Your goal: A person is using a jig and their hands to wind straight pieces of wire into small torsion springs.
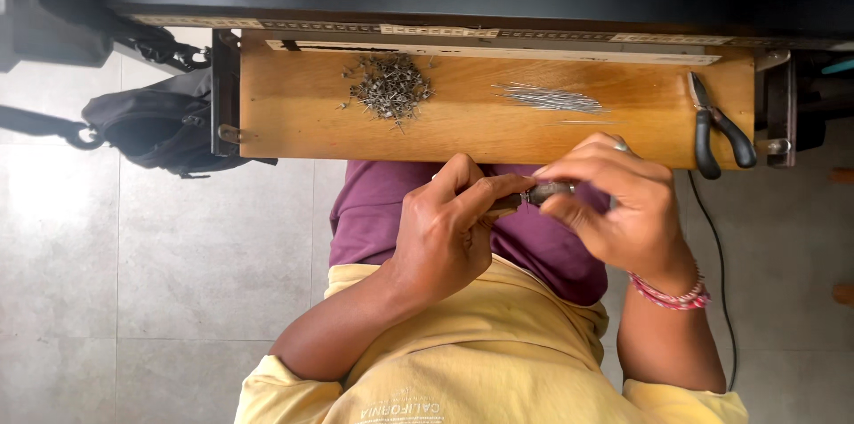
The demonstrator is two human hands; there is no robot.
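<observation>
Both hands pinch a small dark tool just in front of the wooden board's near edge.

The left hand point(445, 228) has thumb and fingers closed round the tool point(534, 195); its long axis runs across, left to right, parallel to the board point(294, 113) edge. The right hand point(618, 210) meets its other end, fingertips curled shut there, perhaps on a thin wire, too small to tell. A pink bracelet point(672, 295) sits on that wrist. On the board: a heap of small metal bits point(390, 88) left, straight wires point(551, 99) centre, black-handled pliers point(716, 126) at the right end. A dark bag point(156, 126) hangs beyond the board's left end. No packages or signs show.
</observation>
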